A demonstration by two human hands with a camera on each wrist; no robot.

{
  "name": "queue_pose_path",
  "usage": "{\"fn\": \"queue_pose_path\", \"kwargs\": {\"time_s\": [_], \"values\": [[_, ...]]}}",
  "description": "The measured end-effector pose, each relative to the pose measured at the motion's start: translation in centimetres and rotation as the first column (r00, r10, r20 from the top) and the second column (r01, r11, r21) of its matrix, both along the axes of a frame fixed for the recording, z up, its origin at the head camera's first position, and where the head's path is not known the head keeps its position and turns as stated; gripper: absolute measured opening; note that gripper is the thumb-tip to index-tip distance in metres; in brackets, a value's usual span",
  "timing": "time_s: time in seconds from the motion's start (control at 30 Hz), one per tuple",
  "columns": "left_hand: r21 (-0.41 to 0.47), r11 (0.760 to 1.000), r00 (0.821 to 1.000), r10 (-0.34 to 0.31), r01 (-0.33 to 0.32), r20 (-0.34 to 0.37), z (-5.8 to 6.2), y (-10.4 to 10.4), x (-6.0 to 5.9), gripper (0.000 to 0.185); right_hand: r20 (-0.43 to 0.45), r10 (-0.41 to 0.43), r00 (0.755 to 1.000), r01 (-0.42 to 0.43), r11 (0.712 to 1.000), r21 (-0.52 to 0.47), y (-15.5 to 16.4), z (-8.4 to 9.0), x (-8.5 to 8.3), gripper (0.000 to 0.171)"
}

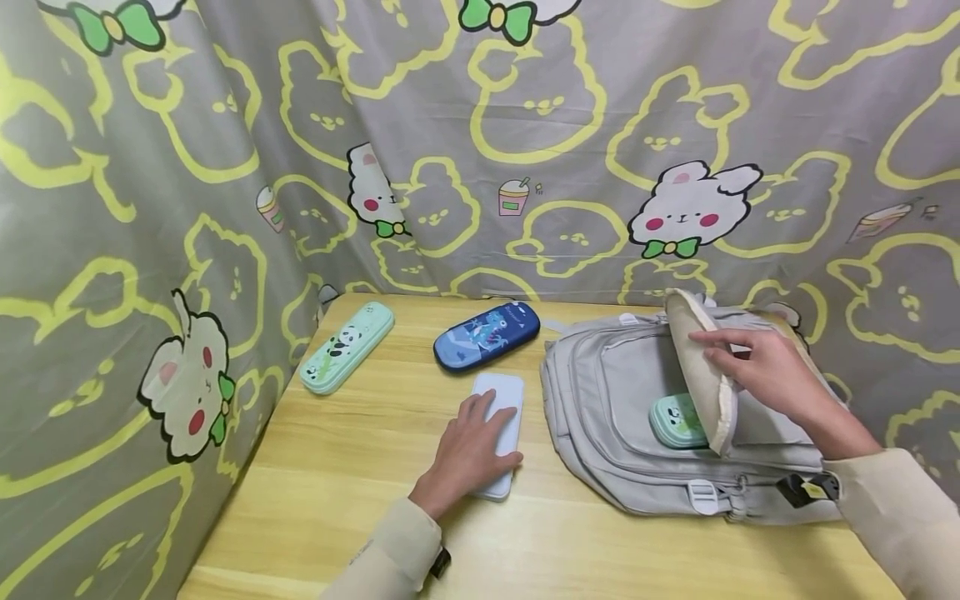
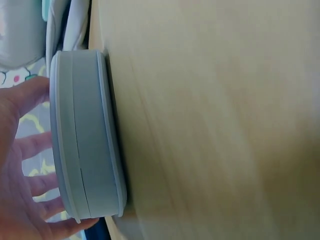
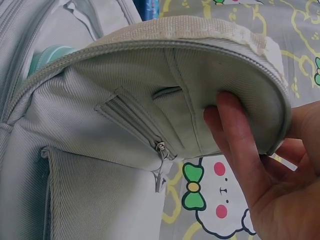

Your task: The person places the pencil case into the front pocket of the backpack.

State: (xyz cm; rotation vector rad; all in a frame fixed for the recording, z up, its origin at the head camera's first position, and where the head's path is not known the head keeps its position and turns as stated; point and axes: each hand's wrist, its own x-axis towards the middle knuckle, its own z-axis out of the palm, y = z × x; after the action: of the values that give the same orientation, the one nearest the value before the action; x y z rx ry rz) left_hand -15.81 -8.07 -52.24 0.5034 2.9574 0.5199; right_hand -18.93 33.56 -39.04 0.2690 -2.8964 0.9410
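Case [image 2: 91, 135] lies on tabletop [image 1: 360, 467], right under my left fingers [image 2: 40, 185], spread flat across it, not curled round. Long axis points away from me; backpack [image 1: 581, 400] sits right, flap [image 1: 693, 367] pinched up by my right fingers [image 3: 235, 125].

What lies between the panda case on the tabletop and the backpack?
In the head view, the navy dinosaur case and, nearer the camera, the pale case under the left hand lie between the panda case and the backpack.
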Motion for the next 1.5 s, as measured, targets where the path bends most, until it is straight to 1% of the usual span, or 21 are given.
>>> {"fn": "queue_pose_path", "kwargs": {"time_s": [0.13, 0.2, 0.4, 0.6, 0.7, 0.8, 0.93, 1.23, 1.33, 1.5], "values": [[-0.008, 1.0, 0.999, -0.03, 0.03, 0.019, 0.0, -1.1, -0.6, 0.076, 0.0, 0.002, 1.0, -0.002, 1.0, 0.003, -0.1, -0.2, -0.1, 0.031], [0.004, 0.999, 0.998, -0.053, 0.053, 0.034, 0.0, -1.6, -0.8, 0.077, 0.004, 0.002, 1.0, -0.002, 1.0, 0.004, -0.1, -0.2, -0.1, 0.031], [0.017, 0.992, 0.989, -0.123, 0.122, 0.088, 0.1, -2.6, -1.5, 0.075, 0.013, -0.006, 1.0, 0.006, 1.0, 0.007, -0.2, -0.2, -0.1, 0.031], [0.025, 0.985, 0.979, -0.175, 0.173, 0.104, 0.6, -3.2, -2.1, 0.073, 0.018, -0.01, 1.0, 0.01, 1.0, 0.01, -0.2, -0.1, -0.2, 0.031], [0.031, 0.981, 0.974, -0.196, 0.193, 0.112, 0.6, -3.5, -2.2, 0.073, 0.014, -0.009, 1.0, 0.009, 1.0, 0.011, -0.2, -0.1, -0.2, 0.031], [0.027, 0.979, 0.97, -0.204, 0.202, 0.13, 0.6, -3.9, -2.4, 0.073, 0.007, -0.003, 1.0, 0.003, 1.0, 0.012, -0.3, -0.2, -0.3, 0.03], [0.024, 0.977, 0.967, -0.215, 0.214, 0.138, 0.6, -4.2, -2.6, 0.073, -0.002, 0.001, 1.0, -0.001, 1.0, 0.011, -0.3, -0.3, -0.3, 0.03], [0.024, 0.972, 0.963, -0.235, 0.233, 0.13, 0.2, -4.5, -2.6, 0.072, -0.004, 0.003, 1.0, -0.003, 1.0, 0.013, -0.2, -0.4, -0.3, 0.03], [0.032, 0.974, 0.965, -0.225, 0.223, 0.134, 0.2, -4.7, -2.4, 0.073, 0.001, 0.003, 1.0, -0.003, 1.0, 0.007, -0.2, -0.3, -0.3, 0.03], [0.035, 0.982, 0.971, -0.19, 0.187, 0.146, 0.0, -5.0, -2.0, 0.081, 0.005, 0.0, 1.0, 0.0, 1.0, 0.0, -0.2, -0.2, -0.4, 0.03]]}}
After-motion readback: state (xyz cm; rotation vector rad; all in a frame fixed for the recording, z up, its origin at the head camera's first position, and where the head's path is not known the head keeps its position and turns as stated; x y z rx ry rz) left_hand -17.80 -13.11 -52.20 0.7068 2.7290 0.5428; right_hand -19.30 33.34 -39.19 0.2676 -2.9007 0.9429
